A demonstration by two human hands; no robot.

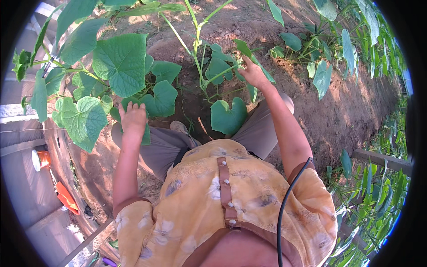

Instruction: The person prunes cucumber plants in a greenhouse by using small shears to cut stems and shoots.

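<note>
Two broad-leaved vine plants, cucumber-like, grow from the soil before me. My left hand (133,118) rests with fingers spread at a lobed green leaf (161,99) of the left plant; whether it grips anything under the fingers is hidden. Among the leaves of the middle plant is my right hand (253,72), its thumb and fingers at a leaf (244,48) and a thin stalk; the exact hold cannot be told. The middle plant's pale green stem (197,36) rises between my hands. A lower leaf (229,115) hangs over the ground between my knees.
Bare soil (320,123) slopes away at right, with another leafy plant (322,78) above it. A wooden bar (380,161) juts in at right. Along the left lie grey sheeting (23,187), an orange container (43,159) and an orange object (66,198). A black cable (283,207) crosses my shirt.
</note>
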